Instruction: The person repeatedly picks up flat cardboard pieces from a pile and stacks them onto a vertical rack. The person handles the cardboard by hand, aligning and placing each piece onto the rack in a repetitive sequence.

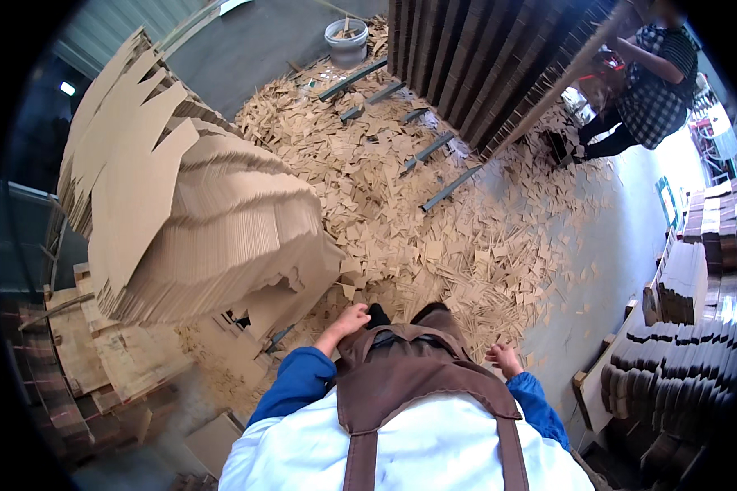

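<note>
My left hand (351,318) hangs beside the brown apron (418,385), fingers loosely extended and nothing visible in them. On my other side, my right hand (504,358) is held low with loosely bent fingers, apart and without an object. Nearest my left hand is a tall, leaning stack of die-cut brown cardboard sheets (237,237), with pointed flaps along its upper left; the hand is apart from it. Loose cardboard scraps (434,254) cover the floor in front of my feet.
A tall block of dark-edged cardboard (458,65) stands ahead near green-grey bars (438,151). Beside it a person in a checked apron (651,106) is at work. A white bucket (346,49) sits behind; wooden pallets (139,360) lie left, stacked sheets (671,368) right.
</note>
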Available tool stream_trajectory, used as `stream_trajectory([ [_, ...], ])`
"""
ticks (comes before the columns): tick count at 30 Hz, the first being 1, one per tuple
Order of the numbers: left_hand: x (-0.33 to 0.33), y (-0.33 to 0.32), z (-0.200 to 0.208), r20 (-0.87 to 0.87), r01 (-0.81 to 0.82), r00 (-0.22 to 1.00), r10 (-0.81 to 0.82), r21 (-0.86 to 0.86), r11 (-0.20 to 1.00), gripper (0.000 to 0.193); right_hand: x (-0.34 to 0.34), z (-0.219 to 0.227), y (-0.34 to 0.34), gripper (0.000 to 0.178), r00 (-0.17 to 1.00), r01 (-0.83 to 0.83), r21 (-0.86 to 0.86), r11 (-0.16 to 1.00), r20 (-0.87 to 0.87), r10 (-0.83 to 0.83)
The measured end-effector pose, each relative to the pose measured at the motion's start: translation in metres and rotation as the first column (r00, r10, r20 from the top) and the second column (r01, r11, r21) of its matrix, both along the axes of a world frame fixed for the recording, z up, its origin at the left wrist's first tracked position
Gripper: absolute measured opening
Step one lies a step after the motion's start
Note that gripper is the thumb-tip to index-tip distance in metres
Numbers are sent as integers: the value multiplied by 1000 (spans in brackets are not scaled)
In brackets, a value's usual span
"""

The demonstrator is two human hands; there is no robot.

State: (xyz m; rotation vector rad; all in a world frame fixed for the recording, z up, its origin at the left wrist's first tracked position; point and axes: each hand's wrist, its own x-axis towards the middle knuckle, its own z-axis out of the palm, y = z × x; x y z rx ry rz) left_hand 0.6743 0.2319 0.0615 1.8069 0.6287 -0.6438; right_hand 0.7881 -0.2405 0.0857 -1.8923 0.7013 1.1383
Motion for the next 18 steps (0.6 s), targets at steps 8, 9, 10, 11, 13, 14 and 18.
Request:
stream_trajectory([
  [8,101,1,-36,2,53,999,-53,-38,998,47,60,-7,20,31,993,-104,6,995,-49,104],
  [9,116,5,-45,-13,24,1000,-24,-38,999,47,74,-9,19,31,995,-60,29,998,-78,62],
  [10,130,7,-51,-31,2,1000,-3,-40,999,47,84,-16,15,32,994,-3,49,999,-105,8],
  [11,152,6,-51,-48,10,999,-11,-25,1000,47,87,-65,-22,32,995,11,67,998,-99,-4],
  [13,166,-2,-54,-66,-251,967,245,-108,962,41,117,-148,-105,34,996,-28,75,997,-81,34],
  [14,176,4,-60,-67,-379,925,373,-133,916,37,147,-151,-101,33,994,-82,103,991,-64,89],
  [18,199,44,-79,-49,-417,906,419,53,907,36,286,-30,-15,26,997,-67,146,987,-26,71],
])
